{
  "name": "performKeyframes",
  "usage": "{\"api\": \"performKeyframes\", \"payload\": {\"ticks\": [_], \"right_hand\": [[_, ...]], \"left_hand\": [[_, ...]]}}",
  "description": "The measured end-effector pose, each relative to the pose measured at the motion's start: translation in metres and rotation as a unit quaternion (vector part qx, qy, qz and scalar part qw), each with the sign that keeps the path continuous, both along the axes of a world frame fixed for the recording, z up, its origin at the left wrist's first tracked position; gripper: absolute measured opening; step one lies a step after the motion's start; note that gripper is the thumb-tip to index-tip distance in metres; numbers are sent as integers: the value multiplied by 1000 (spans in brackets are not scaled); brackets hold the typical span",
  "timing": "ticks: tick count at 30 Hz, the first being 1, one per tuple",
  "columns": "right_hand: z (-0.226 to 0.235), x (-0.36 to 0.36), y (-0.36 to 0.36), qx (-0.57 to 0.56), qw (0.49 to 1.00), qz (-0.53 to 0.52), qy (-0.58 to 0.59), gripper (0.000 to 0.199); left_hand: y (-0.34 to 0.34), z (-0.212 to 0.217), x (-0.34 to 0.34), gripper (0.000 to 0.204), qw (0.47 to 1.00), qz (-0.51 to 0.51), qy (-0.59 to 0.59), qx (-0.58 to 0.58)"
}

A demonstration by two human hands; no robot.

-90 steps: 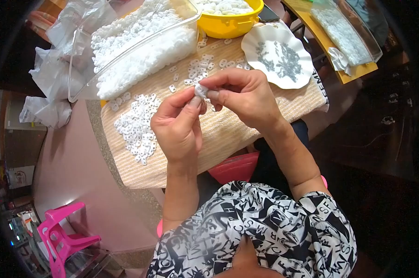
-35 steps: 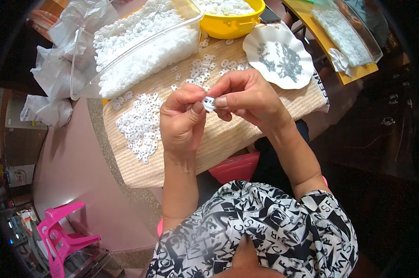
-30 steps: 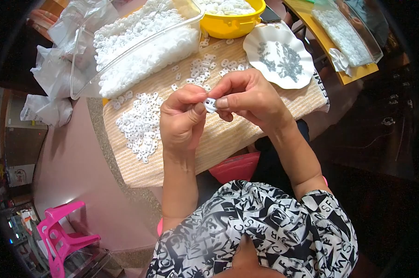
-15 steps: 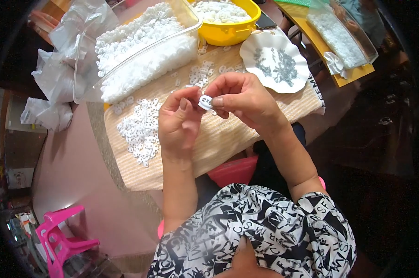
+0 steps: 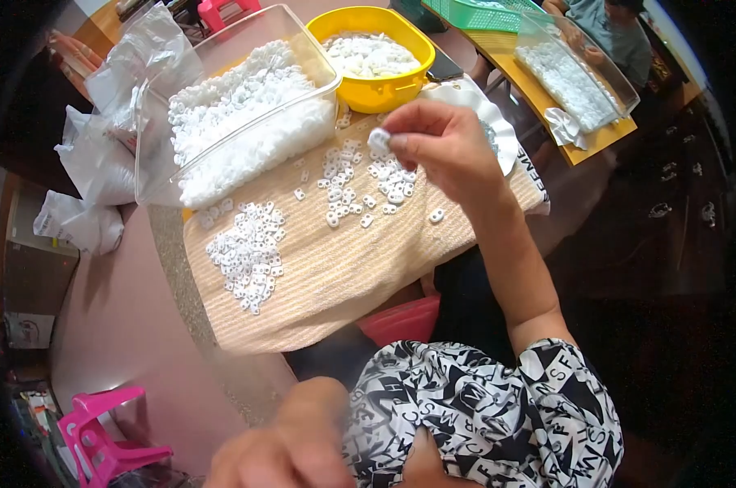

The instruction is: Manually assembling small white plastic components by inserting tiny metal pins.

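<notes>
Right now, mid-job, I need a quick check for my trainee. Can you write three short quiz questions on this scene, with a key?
1. Which hand holds a small white piece?
2. True or false: the yellow basin stands right of the clear bin.
3. The heap of white pieces lies on: A) the plate, B) the striped cloth, C) the floor.

Key: 1. the right hand; 2. true; 3. B.

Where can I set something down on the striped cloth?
The striped cloth is bare between the left pile of white two-hole pieces, the middle scatter and its near edge. Crowded: the far side, with clear bin, yellow basin, fluted plate and right hand pinching a piece.
</notes>
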State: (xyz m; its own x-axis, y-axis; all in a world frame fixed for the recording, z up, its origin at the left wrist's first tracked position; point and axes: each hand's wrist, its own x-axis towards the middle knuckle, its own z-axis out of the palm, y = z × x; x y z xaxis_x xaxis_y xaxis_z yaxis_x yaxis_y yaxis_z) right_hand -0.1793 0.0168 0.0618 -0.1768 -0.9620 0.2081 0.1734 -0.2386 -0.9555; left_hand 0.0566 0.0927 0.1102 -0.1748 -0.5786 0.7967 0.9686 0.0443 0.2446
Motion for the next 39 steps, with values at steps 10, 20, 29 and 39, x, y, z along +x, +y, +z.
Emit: {"api": "performKeyframes", "payload": {"ticks": [10,20,29,39], "right_hand": [[23,-65,-98,-1,732,-313,605,22],[-57,-134,-20,125,683,-94,714,20],[-66,-114,-10,77,691,-126,708,14],[-71,-121,-16,59,645,-103,755,13]], "left_hand": [[4,17,-12,9,987,-2,76,-139],[-27,-27,-25,17,818,-215,-295,-444],[4,-44,-47,18,654,-376,-453,-474],[52,-20,-54,24,772,-49,-402,-491]]}}
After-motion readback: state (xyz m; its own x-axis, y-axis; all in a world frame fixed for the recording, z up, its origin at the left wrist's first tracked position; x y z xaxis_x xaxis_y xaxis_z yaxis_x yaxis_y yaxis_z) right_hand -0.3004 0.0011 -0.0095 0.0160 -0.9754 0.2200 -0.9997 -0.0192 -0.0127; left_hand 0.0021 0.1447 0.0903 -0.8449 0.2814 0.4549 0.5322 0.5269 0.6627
